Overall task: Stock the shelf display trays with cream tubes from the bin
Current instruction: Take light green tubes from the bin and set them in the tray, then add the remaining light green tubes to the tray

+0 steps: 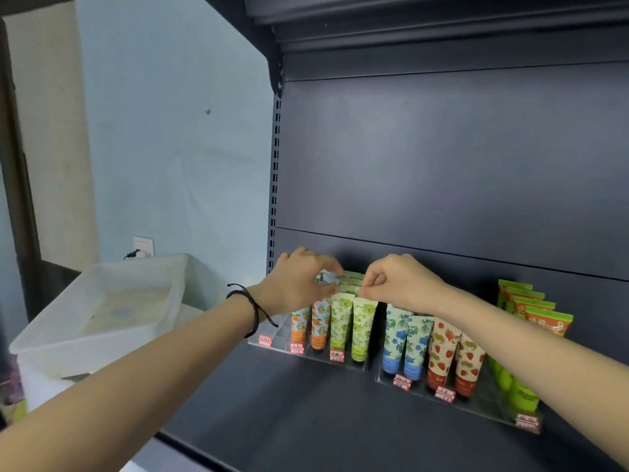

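Pale tube (328,278) inside left grip (301,281)

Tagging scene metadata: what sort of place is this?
Probably a shop, or a mock-up of one: a dark metal retail shelf with slotted uprights, clear display trays holding rows of cream tubes, red price tags on the tray fronts, and a white bin beside it.

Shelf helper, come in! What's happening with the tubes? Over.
Left hand grips bluish tube above left tray. Right hand pinches green tube top. Nothing blocking.
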A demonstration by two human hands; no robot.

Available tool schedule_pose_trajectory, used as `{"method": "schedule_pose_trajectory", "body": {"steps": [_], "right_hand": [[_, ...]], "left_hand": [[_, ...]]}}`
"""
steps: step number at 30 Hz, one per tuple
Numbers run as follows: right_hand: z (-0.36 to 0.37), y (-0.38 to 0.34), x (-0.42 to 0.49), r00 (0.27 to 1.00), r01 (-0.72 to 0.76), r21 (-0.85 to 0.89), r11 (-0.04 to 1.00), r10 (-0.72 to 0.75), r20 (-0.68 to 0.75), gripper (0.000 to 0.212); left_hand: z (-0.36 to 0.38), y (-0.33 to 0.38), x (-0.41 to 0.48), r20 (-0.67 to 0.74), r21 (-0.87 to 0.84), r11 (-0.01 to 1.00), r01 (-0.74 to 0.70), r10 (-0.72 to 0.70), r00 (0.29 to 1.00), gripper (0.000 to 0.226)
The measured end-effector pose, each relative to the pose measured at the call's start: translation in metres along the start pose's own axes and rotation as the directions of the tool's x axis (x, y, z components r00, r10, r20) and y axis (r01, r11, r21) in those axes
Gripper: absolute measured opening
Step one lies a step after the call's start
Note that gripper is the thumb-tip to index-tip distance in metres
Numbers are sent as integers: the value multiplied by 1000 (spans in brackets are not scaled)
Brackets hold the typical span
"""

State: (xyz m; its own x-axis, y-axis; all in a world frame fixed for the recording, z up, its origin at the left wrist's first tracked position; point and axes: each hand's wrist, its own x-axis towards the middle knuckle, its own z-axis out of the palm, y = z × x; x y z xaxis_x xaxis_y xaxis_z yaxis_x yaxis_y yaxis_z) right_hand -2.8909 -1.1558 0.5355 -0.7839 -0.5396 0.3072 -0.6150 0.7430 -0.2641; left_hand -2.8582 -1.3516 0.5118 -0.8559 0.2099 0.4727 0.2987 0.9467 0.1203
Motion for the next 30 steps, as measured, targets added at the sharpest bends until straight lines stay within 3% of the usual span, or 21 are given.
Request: {"method": "schedule_pose_trajectory", "body": {"steps": [5,9,13,17,20,25,30], "right_hand": [[13,-26,-14,997,55,7,998,-54,-48,22],[32,-72,-25,990,130,-38,991,-132,-53,31],[55,-134,-40,976,209,-50,977,-212,-51,42],[89,-195,-64,930,368,-33,929,-369,-5,53],[136,-237,-88,874,478,23,878,-478,84,56],[254,-283,-132,781,544,85,834,-541,311,59],[393,-284,-193,668,474,224,852,-513,539,57]], "left_hand": [[-30,-21,-46,-18,-6,1000,-11,11,1000,25],[-63,-37,-107,18,96,995,9,-11,1000,19],[-92,-60,-181,67,339,934,115,-146,987,37],[-109,-85,-270,121,463,862,207,-293,949,52],[-100,-103,-344,203,483,827,288,-425,882,55],[-34,-128,-466,395,405,822,401,-553,734,66],[76,-124,-574,567,311,797,518,-593,572,61]]}}
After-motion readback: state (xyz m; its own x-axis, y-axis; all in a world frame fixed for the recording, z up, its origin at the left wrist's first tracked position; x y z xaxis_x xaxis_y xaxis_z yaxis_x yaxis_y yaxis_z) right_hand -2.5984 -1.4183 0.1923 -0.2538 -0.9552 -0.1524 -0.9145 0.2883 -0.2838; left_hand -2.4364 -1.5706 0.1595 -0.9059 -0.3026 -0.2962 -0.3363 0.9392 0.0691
